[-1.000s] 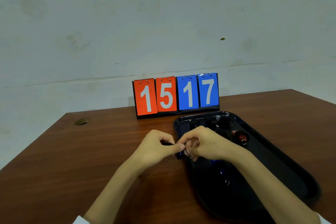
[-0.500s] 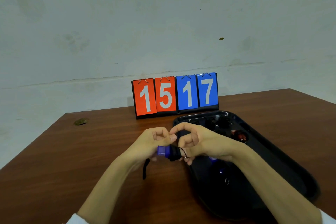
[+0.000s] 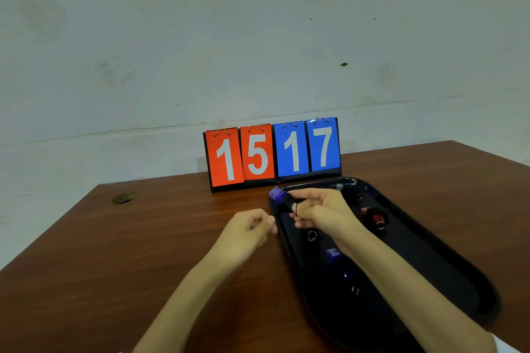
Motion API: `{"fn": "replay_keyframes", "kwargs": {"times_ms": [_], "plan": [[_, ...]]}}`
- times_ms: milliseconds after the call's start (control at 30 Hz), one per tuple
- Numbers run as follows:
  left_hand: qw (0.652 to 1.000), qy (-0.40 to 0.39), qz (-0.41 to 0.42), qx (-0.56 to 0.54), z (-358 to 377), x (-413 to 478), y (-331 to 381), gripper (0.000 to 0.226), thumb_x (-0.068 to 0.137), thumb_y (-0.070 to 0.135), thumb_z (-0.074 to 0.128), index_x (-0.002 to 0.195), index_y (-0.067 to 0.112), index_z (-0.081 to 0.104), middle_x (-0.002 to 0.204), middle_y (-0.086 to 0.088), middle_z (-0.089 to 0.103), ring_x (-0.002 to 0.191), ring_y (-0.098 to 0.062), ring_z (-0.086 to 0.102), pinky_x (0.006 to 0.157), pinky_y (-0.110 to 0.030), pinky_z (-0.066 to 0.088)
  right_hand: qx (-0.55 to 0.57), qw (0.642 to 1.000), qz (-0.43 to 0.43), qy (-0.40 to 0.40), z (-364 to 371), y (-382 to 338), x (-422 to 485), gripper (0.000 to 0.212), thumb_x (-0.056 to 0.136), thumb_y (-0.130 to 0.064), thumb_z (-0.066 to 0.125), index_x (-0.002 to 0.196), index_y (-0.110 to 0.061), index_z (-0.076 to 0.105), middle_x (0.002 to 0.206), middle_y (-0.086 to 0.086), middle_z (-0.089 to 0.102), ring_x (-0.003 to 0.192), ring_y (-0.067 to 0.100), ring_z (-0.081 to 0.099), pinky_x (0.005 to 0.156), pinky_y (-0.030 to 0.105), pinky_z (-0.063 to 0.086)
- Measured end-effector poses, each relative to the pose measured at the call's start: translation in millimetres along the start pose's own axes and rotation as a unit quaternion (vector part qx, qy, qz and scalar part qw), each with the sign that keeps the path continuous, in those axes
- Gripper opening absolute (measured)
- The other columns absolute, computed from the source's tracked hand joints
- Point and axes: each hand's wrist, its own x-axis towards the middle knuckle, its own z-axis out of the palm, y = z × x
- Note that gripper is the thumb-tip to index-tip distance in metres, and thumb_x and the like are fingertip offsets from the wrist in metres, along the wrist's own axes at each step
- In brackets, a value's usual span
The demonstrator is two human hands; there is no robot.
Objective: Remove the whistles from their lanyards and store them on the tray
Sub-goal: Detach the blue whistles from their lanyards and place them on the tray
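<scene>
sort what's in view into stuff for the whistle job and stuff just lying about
For the job: purple whistle held in the right hand; black tray; red whistle and second purple whistle on it.
Lying about: flip scoreboard showing 15 17; wooden table.

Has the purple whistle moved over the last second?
Yes. The right hand now holds the purple whistle farther back, nearer the scoreboard, by the tray's far left rim.

purple whistle held above black tray
</scene>
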Motion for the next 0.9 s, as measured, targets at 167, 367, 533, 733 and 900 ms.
{"fn": "replay_keyframes", "kwargs": {"times_ms": [167, 367, 533, 733, 900], "plan": [[0.945, 0.071, 0.150, 0.283, 6.8, -6.9, 0.2, 0.026, 0.092, 0.046, 0.047, 0.075, 0.029, 0.054, 0.069, 0.008, 0.057, 0.065, -0.007, 0.052, 0.056, -0.021, 0.035, -0.274, 0.958, -0.073, -0.027, 1.4, 5.3, -1.9, 0.034, 0.089, -0.003, 0.055, 0.118, -0.019, 0.064, 0.081, -0.002, 0.068, 0.069, 0.007, 0.065, 0.074, 0.022, 0.056], [0.966, 0.088, 0.152, 0.189, -0.1, -5.0, 2.6, 0.037, 0.079, 0.057, 0.053, 0.068, 0.022, 0.059, 0.063, 0.005, 0.057, 0.062, -0.009, 0.053, 0.058, -0.026, 0.043, -0.303, 0.927, -0.116, -0.189, -2.6, 0.3, -5.9, 0.029, 0.089, 0.000, 0.055, 0.110, -0.015, 0.068, 0.085, 0.004, 0.069, 0.073, 0.017, 0.068, 0.071, 0.026, 0.058], [0.993, 0.075, 0.086, 0.041, -5.1, -4.4, 12.1, 0.016, 0.080, 0.033, 0.068, 0.070, 0.021, 0.063, 0.067, 0.002, 0.065, 0.064, -0.007, 0.060, 0.061, -0.020, 0.048, -0.204, 0.939, -0.082, -0.265, -7.4, -4.2, -8.0, 0.031, 0.085, 0.008, 0.058, 0.099, -0.018, 0.067, 0.081, 0.002, 0.067, 0.069, 0.009, 0.066, 0.067, 0.023, 0.056], [0.987, -0.004, -0.049, -0.155, -12.8, -7.1, 12.5, 0.033, 0.083, 0.033, 0.065, 0.084, 0.000, 0.062, 0.072, -0.011, 0.064, 0.064, -0.023, 0.058, 0.047, -0.019, 0.044, -0.107, 0.951, -0.041, -0.286, -6.2, -3.0, -7.6, 0.030, 0.085, 0.011, 0.056, 0.108, -0.008, 0.058, 0.079, 0.007, 0.066, 0.072, 0.010, 0.068, 0.062, 0.022, 0.055], [0.890, -0.032, -0.206, -0.405, -15.6, -8.0, 20.1, 0.021, 0.078, 0.018, 0.067, 0.091, 0.002, 0.062, 0.076, -0.016, 0.066, 0.060, -0.023, 0.063, 0.050, -0.024, 0.050, -0.017, 0.960, -0.018, -0.278, -7.9, -2.9, -5.9, 0.047, 0.083, 0.013, 0.057, 0.123, -0.012, 0.050, 0.073, 0.006, 0.063, 0.070, 0.012, 0.067, 0.063, 0.024, 0.053]]}}
